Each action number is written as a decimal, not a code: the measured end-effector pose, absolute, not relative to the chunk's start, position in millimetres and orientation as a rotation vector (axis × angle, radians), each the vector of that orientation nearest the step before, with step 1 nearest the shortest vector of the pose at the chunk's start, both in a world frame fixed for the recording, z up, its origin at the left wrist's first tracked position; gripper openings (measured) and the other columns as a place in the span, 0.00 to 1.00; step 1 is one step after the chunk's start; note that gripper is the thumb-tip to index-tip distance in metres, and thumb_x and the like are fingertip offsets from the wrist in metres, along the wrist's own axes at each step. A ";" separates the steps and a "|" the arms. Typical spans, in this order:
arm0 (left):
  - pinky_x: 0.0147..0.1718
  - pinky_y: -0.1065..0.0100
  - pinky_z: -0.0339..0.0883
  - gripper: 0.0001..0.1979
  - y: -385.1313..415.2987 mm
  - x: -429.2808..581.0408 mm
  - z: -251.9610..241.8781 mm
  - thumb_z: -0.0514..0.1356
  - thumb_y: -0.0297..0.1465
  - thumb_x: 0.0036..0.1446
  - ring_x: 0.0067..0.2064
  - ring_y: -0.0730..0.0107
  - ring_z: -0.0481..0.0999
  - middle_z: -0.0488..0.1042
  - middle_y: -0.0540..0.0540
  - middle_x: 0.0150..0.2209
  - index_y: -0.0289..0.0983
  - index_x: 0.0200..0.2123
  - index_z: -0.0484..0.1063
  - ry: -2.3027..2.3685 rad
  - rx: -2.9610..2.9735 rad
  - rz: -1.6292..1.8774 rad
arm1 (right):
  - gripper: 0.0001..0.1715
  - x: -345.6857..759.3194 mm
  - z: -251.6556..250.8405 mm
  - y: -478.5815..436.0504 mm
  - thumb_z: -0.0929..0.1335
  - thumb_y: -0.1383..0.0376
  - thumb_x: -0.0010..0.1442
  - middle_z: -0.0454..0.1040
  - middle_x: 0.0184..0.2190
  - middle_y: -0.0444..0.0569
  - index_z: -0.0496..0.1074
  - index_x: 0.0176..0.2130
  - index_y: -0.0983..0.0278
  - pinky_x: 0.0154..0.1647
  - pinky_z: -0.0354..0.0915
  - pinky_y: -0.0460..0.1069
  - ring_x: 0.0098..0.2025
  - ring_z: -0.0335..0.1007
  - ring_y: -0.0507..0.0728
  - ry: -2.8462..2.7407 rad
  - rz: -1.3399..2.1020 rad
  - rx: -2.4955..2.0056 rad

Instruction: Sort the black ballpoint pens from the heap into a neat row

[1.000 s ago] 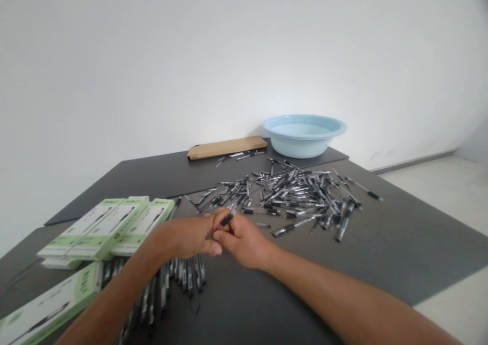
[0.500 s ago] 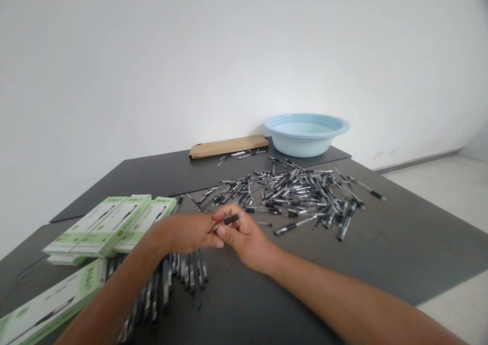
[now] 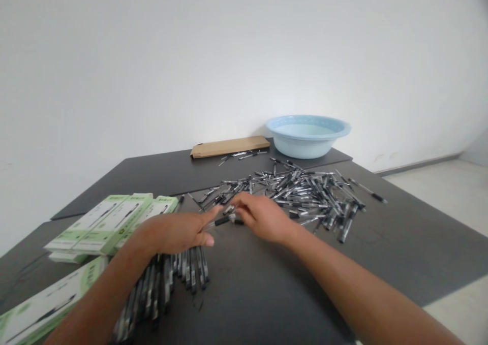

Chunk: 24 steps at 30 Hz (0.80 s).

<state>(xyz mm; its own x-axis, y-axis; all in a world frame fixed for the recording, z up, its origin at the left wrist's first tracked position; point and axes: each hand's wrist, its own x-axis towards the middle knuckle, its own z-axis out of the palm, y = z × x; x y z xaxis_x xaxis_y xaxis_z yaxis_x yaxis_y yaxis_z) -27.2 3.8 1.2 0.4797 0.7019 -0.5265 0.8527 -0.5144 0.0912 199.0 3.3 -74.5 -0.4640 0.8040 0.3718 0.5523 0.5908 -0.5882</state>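
My left hand (image 3: 173, 233) is above the near left of the table, index finger and thumb stretched apart. A gel pen (image 3: 221, 221) with a black grip sticks out to the right from it, apparently held by fingers I cannot see. My right hand (image 3: 263, 217) bends down at the near left edge of the loose pen pile (image 3: 305, 190). Its thumb and fingers curl around a clear and black pen (image 3: 229, 210), mostly hidden by the hand. Below my left hand lies a row of black pens (image 3: 190, 269), side by side.
Green and white pen boxes (image 3: 102, 223) are stacked at the left, with another such box (image 3: 53, 299) nearer me. A flat brown cardboard piece (image 3: 229, 146) and several thin pen parts (image 3: 242, 155) lie at the back. A light blue basin (image 3: 307, 144) stands by the wall.
My hands were together around the pen and have moved apart. The left hand shifted slightly left with the pen; the right let go of it and moved up and right to the pile.
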 end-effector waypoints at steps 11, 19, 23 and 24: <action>0.57 0.55 0.63 0.40 0.5 -22.2 2.0 0.53 0.42 0.64 0.61 0.47 0.68 0.60 0.31 0.66 0.32 0.72 0.39 1.278 2.340 -0.669 | 0.10 281.7 -87.3 41.3 0.64 0.63 0.64 0.76 0.44 0.54 0.73 0.43 0.62 0.42 0.62 0.51 0.45 0.74 0.62 -2.464 0.028 -1.805; 0.54 0.53 0.65 0.40 -1.2 -19.6 -5.9 0.53 0.42 0.64 0.59 0.44 0.71 0.68 0.29 0.61 0.32 0.72 0.42 1.264 2.356 -0.668 | 0.13 273.0 -98.7 41.6 0.63 0.66 0.65 0.73 0.45 0.57 0.73 0.48 0.63 0.46 0.64 0.54 0.50 0.71 0.65 -2.504 -0.141 -1.748; 0.54 0.53 0.65 0.40 -2.8 -16.7 -6.8 0.52 0.42 0.64 0.59 0.45 0.71 0.68 0.28 0.62 0.32 0.72 0.39 1.257 2.363 -0.748 | 0.14 270.0 -102.7 46.9 0.62 0.67 0.66 0.73 0.45 0.57 0.73 0.47 0.63 0.47 0.63 0.55 0.50 0.70 0.65 -2.540 -0.210 -1.740; 0.54 0.54 0.65 0.41 -3.1 -16.5 -7.3 0.52 0.43 0.64 0.59 0.45 0.71 0.68 0.29 0.61 0.32 0.72 0.39 1.261 2.364 -0.763 | 0.14 269.4 -104.4 48.1 0.62 0.67 0.66 0.73 0.45 0.57 0.73 0.47 0.63 0.47 0.63 0.55 0.50 0.70 0.65 -2.546 -0.225 -1.738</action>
<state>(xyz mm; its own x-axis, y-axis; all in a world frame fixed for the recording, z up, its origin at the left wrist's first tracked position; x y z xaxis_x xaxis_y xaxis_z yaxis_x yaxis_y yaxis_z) -16.5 -3.1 -7.3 0.4578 0.6485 -0.6082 0.8396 -0.5403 0.0558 269.4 48.1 -104.4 -0.3670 0.9220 0.1236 0.9293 0.3577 0.0914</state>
